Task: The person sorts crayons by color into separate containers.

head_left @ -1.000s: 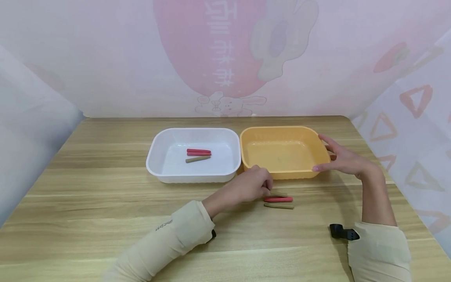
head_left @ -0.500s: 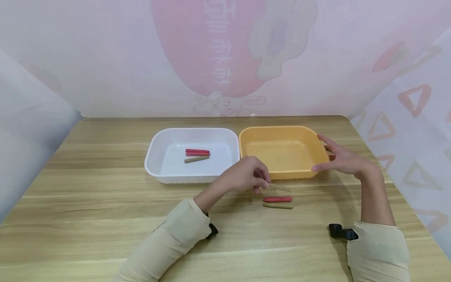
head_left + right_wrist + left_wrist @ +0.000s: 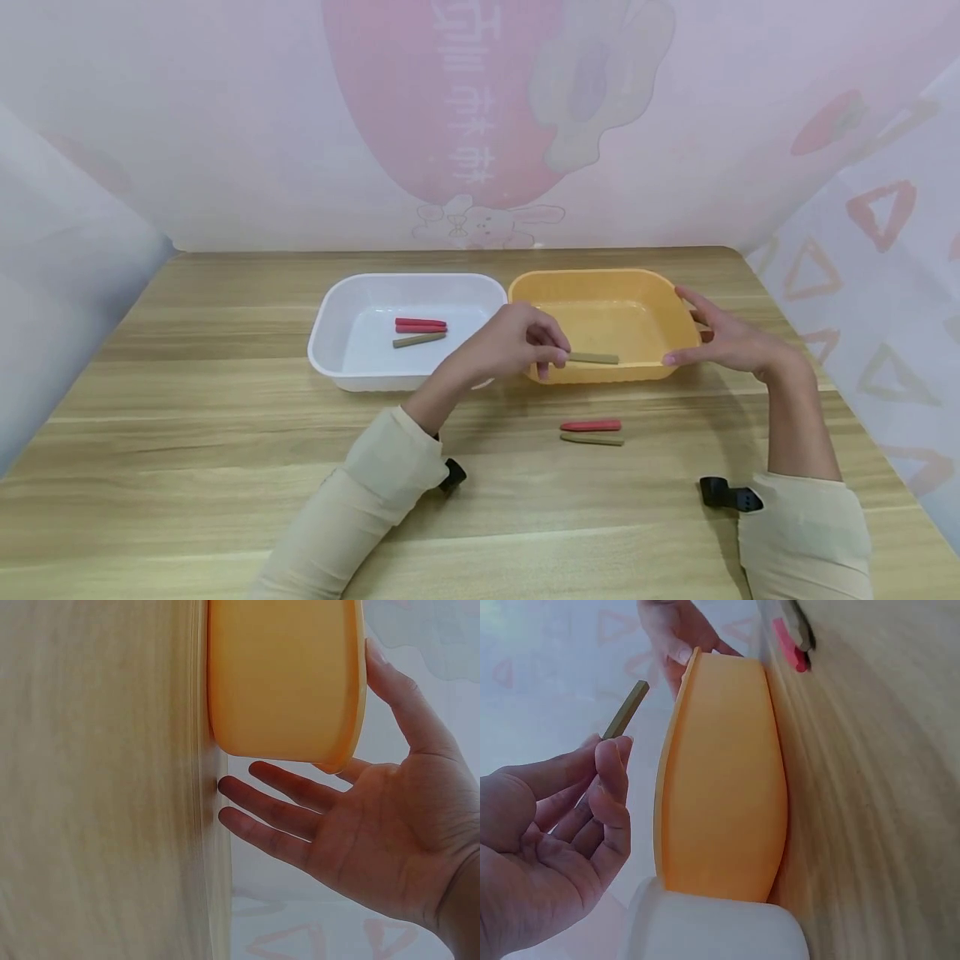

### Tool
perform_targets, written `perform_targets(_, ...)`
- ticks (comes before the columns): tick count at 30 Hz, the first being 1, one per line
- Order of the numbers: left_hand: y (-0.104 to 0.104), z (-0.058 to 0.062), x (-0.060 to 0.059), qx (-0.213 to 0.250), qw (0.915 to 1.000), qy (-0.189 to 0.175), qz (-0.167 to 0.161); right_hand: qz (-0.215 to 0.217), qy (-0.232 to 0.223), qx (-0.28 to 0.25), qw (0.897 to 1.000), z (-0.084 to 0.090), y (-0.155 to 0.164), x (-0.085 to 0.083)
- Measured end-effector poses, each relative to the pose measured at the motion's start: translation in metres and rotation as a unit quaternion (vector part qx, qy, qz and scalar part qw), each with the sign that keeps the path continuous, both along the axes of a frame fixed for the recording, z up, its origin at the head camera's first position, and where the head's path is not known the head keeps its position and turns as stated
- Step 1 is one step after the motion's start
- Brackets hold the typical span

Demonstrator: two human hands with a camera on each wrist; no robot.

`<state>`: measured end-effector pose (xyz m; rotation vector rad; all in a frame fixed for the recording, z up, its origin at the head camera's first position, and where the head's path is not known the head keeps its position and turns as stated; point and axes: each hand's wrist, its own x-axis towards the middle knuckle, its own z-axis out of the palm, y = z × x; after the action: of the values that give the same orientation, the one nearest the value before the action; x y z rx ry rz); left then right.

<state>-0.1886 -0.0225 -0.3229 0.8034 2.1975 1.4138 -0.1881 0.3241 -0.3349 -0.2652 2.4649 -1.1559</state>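
My left hand (image 3: 525, 342) pinches an olive-brown stick (image 3: 594, 358) by one end and holds it level above the front rim of the orange tub (image 3: 600, 283). In the left wrist view the olive-brown stick (image 3: 625, 710) juts up from the fingertips (image 3: 611, 761) beside the orange tub (image 3: 720, 787). My right hand (image 3: 723, 337) stays open with straight fingers against the tub's right side; the right wrist view shows the palm (image 3: 375, 840) by the tub wall (image 3: 285, 682). A red stick (image 3: 590, 425) and another olive stick (image 3: 592, 438) lie on the table in front.
A white tub (image 3: 330, 333) stands left of the orange one and holds two red sticks (image 3: 420, 325) and an olive one (image 3: 418, 339). The wooden table (image 3: 187, 433) is closed in by pink printed curtains at the back and both sides.
My left hand has picked an olive stick up off the table and carried it up and back to the orange tub's front rim. The right hand has stayed put.
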Motion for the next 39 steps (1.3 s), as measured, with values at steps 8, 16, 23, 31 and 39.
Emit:
perform_targets(8, 0.005, 0.003, -0.019, 0.011, 0.9989, 0.019, 0.042, -0.002, 0.000, 0.004, 1.000, -0.001, 0.001, 0.000)
perform_targets(16, 0.020, 0.005, -0.038, -0.009, 0.9967, 0.037, 0.071, 0.003, 0.005, -0.001, 1.000, -0.002, 0.003, 0.000)
perform_targets(23, 0.038, 0.004, -0.056, -0.024, 0.9950, 0.023, 0.094, 0.000, 0.003, 0.001, 1.000, -0.001, 0.002, 0.000)
perform_targets(31, 0.055, -0.007, -0.071, -0.037, 0.9935, 0.001, 0.108, 0.000, 0.004, 0.002, 1.000, 0.000, 0.001, 0.000)
perform_targets(39, 0.064, -0.015, -0.078, -0.071, 0.9880, -0.022, 0.136, 0.001, 0.005, 0.008, 1.000, -0.001, 0.000, 0.001)
